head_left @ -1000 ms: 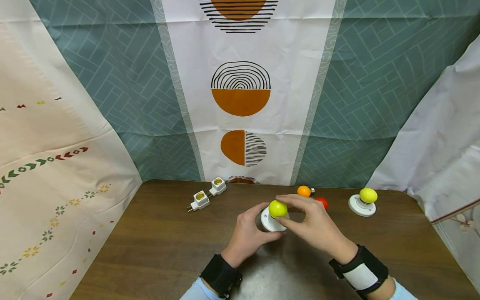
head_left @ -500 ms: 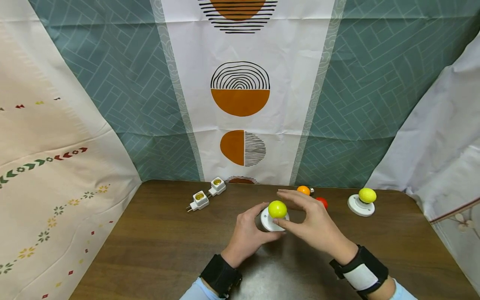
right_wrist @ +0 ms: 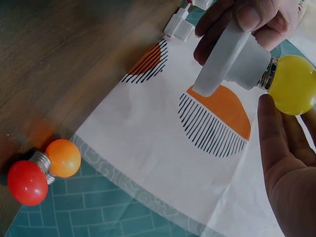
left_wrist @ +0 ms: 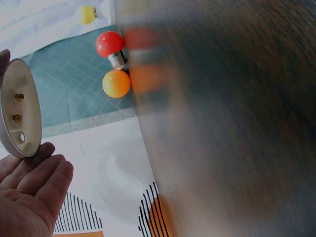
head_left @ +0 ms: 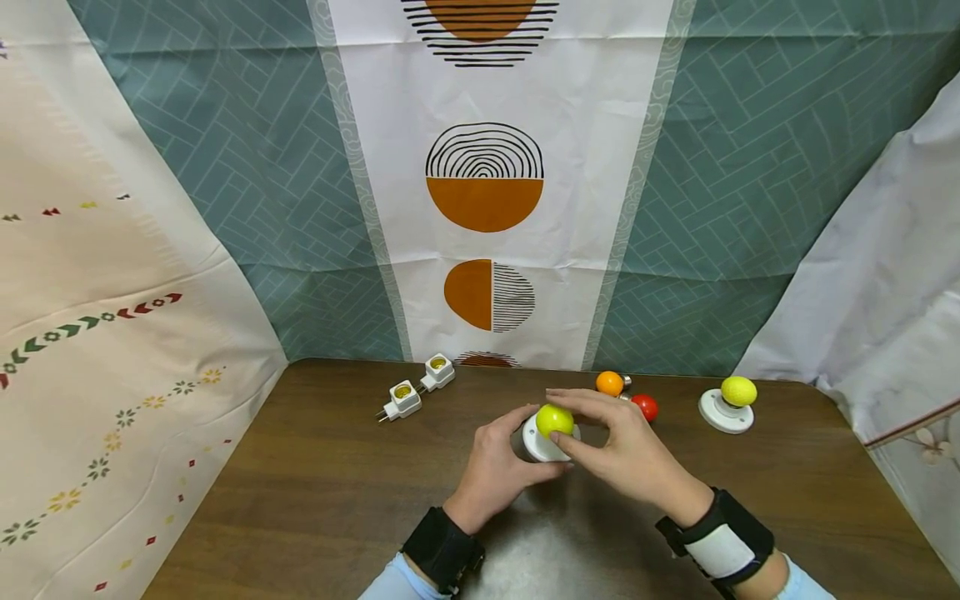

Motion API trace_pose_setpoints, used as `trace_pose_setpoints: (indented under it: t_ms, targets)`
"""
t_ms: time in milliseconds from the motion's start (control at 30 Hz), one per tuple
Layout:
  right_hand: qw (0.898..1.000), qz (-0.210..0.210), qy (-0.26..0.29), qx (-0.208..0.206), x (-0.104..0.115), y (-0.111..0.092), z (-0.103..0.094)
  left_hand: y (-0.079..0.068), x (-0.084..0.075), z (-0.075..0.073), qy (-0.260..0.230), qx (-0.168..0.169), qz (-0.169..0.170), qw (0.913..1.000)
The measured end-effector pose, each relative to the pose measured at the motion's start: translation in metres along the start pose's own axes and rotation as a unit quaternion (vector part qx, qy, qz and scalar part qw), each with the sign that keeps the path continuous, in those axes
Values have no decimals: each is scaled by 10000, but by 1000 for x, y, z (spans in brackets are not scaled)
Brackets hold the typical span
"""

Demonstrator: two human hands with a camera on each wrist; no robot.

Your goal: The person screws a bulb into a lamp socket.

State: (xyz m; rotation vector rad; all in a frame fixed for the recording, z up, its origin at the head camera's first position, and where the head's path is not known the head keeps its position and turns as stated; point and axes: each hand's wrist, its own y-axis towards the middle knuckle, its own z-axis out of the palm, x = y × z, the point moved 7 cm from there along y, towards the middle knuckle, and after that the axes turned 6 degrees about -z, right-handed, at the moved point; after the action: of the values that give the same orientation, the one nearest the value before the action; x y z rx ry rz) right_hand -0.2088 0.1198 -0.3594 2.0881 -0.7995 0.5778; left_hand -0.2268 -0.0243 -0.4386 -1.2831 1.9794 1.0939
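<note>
Looks to me like I'm about one and a half lamps in. I've got a round white socket (head_left: 532,442) gripped in my left hand (head_left: 491,475), lifted off the bench (head_left: 337,483), and its hollow underside shows in the left wrist view. My right hand (head_left: 626,446) is pinching a yellow bulb (head_left: 554,419) that sits in the socket's mouth, thumb on one side and fingers on the other. The right wrist view shows a strip of metal thread (right_wrist: 268,74) between bulb and socket, so I'd call it in but maybe not snug. Can't tell how many turns are left.

Using that gripped socket as home base: well off to its right is a second round socket (head_left: 726,422) with its own yellow bulb (head_left: 738,391) on top, and I'd count that one as done. Beyond home base and to the right, an orange bulb (head_left: 609,383) and a red bulb (head_left: 645,407) lie loose near each other. To its left and further back are two plug-in sockets, a nearer one (head_left: 406,402) and a farther one (head_left: 438,372), no bulb in either. So I reckon those two bulbs and two sockets are what's left.

Headcount: four bulbs (two yellow, one orange, one red) and four sockets (two round, two plug-in).
</note>
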Motion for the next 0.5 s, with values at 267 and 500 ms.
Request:
trace_pose_setpoints:
  t_ms: [267, 500]
  targets:
    - [9996, 164, 97, -226, 4, 1, -4, 1, -1, 2, -111, -10, 55, 9999]
    - [9974, 172, 184, -674, 30, 5, -14, 1, -2, 3, -169, -18, 58, 9998]
